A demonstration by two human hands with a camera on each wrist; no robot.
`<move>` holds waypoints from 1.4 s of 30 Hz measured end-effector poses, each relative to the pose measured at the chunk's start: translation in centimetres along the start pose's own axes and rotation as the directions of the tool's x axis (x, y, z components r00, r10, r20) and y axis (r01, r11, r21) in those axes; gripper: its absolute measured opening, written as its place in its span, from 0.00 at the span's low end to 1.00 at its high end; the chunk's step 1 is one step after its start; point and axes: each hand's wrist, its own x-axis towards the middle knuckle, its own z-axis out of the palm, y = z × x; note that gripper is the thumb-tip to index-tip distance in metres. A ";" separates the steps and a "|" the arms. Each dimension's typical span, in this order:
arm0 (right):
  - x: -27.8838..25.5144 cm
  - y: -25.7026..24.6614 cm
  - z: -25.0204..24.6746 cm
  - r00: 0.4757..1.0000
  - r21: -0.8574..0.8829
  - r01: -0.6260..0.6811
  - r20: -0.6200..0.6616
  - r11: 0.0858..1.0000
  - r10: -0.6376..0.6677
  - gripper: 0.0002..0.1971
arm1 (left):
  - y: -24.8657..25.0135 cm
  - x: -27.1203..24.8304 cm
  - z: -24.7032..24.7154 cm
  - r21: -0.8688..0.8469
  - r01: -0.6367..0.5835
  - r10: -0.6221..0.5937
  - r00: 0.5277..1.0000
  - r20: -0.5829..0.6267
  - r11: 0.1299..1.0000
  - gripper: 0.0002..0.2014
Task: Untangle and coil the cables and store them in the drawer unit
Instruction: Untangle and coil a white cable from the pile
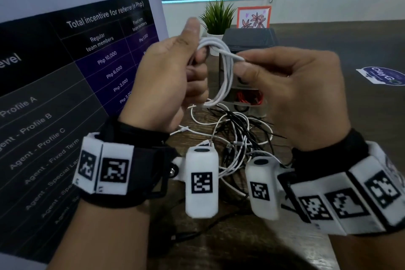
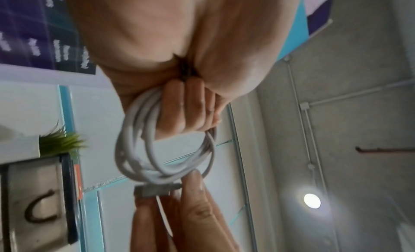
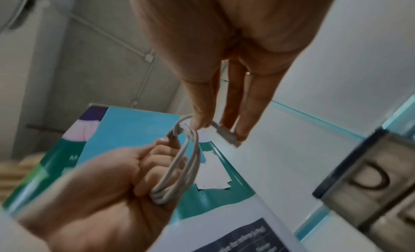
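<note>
A white cable coil (image 1: 223,72) of several loops hangs in the air in front of the drawer unit (image 1: 249,37). My left hand (image 1: 173,76) grips one side of the coil (image 2: 157,149) with curled fingers, thumb raised. My right hand (image 1: 285,85) pinches the coil's free end at its flat connector (image 3: 229,135) between thumb and fingers, the end crossing over the loops. Below, a tangle of black and white cables (image 1: 236,138) lies on the table.
The drawer unit has a red cable (image 1: 249,96) showing in a lower clear drawer. A potted plant (image 1: 217,17) and a framed flower picture (image 1: 254,16) stand behind it. A printed banner (image 1: 65,72) rises at the left; a sticker (image 1: 381,75) lies on the dark table at right.
</note>
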 end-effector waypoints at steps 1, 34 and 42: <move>0.0 -0.1 0.1 0.999 0.098 -0.040 0.021 0.994 0.039 0.06 | 0.0 0.1 0.0 -0.075 0.018 -0.017 1.000 0.007 0.997 0.22; -0.4 -0.8 0.1 0.944 0.099 -0.057 0.328 0.994 0.021 0.08 | -0.3 -0.2 1.2 0.067 -0.057 0.063 0.993 -0.097 0.996 0.22; -0.4 -0.4 0.2 0.937 0.151 -0.155 0.337 0.976 0.097 0.20 | -1.1 0.2 1.5 0.065 -0.016 0.026 0.988 -0.152 0.998 0.22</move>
